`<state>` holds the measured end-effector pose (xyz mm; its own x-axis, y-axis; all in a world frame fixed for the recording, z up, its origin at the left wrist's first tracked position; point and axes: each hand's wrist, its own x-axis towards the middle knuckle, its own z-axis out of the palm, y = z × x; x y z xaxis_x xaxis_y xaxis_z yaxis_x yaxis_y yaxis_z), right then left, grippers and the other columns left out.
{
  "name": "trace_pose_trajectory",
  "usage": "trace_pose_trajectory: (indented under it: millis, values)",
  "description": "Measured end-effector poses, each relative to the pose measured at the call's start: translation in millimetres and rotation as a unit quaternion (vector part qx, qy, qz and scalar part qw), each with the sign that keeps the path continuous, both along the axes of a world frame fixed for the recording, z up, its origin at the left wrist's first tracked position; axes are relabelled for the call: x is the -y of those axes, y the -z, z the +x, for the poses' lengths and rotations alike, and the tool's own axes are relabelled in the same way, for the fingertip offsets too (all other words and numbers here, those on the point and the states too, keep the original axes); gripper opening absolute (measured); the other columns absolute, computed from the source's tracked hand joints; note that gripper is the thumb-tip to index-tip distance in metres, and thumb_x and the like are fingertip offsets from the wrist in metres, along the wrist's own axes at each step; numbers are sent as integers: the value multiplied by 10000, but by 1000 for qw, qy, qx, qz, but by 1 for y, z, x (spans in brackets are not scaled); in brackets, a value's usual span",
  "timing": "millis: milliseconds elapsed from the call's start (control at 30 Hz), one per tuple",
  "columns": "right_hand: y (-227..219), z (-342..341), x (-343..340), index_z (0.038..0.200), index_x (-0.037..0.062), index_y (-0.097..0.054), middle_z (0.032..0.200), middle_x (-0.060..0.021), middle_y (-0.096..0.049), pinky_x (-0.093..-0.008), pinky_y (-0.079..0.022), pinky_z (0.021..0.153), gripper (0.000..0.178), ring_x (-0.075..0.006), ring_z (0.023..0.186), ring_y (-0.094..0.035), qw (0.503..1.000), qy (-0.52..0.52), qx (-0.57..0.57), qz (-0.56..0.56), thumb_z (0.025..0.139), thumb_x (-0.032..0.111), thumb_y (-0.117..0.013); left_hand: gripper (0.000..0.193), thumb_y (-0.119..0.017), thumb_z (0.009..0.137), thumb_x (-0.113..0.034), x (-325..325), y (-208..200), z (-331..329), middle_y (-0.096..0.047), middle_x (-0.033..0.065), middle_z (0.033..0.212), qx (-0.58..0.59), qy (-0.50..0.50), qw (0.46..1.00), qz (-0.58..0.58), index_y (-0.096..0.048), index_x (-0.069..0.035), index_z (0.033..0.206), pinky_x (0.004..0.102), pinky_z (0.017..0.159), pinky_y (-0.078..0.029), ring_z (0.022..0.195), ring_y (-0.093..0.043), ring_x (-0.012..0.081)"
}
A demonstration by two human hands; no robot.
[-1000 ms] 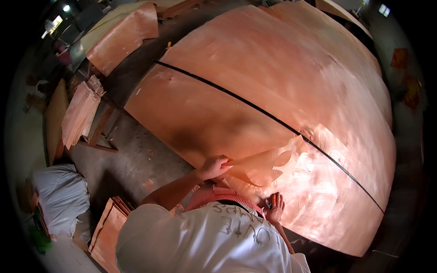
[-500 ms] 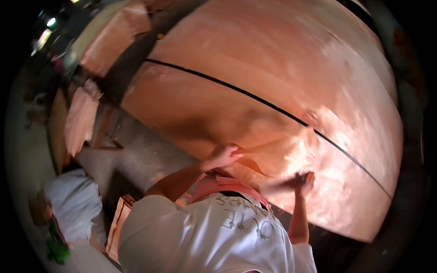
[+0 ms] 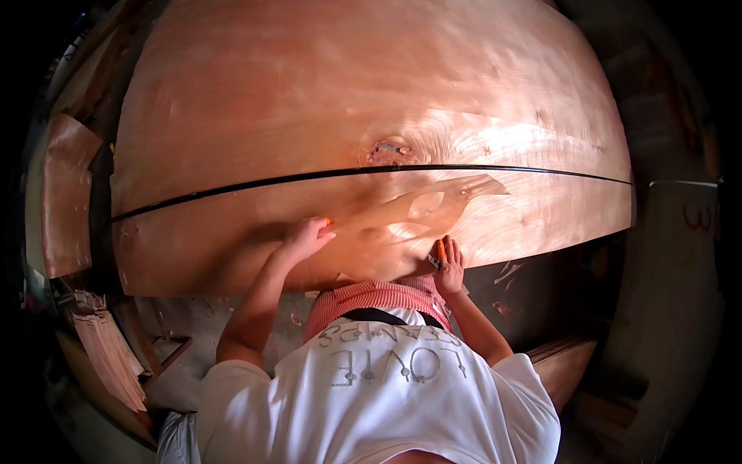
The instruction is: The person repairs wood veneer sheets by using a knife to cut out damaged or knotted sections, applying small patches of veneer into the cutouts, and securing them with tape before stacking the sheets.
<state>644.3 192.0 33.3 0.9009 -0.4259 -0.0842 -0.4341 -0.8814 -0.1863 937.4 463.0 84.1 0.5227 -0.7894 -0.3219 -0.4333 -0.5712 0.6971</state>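
Note:
A large sheet of pale reddish wood veneer point(image 3: 309, 100) spreads before me, with a knot hole in it just beyond a long black strip point(image 3: 294, 177). On the near side of that strip, a loose, curled piece of veneer point(image 3: 410, 210) lies between my hands. At its left end is my left hand point(image 3: 304, 240), fingers pinched together, with a bit of orange at the tips. My right hand point(image 3: 450, 271) lies near the sheet's front edge, closed round a small tool with an orange part point(image 3: 441, 250); its working end is hard to make out.
Veneer strips point(image 3: 108, 352) are stacked at the lower left, and another veneer sheet point(image 3: 69, 193) stands beyond them. A wooden board point(image 3: 564, 359) sits low at the right. Veneer scraps point(image 3: 506, 309) litter the dark floor.
My view has turned, so the black strip now runs nearly level. The right hand, blurred before, is now still and nearer the left. The loose veneer piece lies flatter.

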Motion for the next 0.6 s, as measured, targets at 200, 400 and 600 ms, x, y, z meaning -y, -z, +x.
trace_pose_trajectory:
  millis: [200, 400, 600]
  values:
    - [-21, 5, 60, 1171, 66, -497, 1231, -87, -487, -395, -336, 950, 481, -298, 1113, -449, 992, -58, 65, 88, 691, 32, -517, 510, -713, 679, -300, 50, 32, 17, -559, 173, 988, 139, -23, 990, 17, -544, -38, 1083, 383, 778, -449, 922, -544, 321]
    - [-13, 12, 174, 1269, 58, -416, 1335, -96, -396, -415, -298, 986, 452, -313, 1226, -357, 996, 32, 77, 17, 817, 50, -398, 452, -706, 690, -292, 80, 52, 21, -518, 190, 1000, 188, -138, 970, -68, -546, -28, 1021, 407, 813, -411, 939, -504, 342]
    - [-3, -2, 203, 1318, 48, -358, 1390, -89, -327, -414, -245, 1027, 525, -300, 1277, -298, 1000, -17, 15, -21, 795, 68, -394, 473, -592, 720, -90, 86, 45, 35, -488, 100, 1138, 447, -162, 875, 89, -476, -98, 1178, 339, 764, -480, 966, -527, 260]
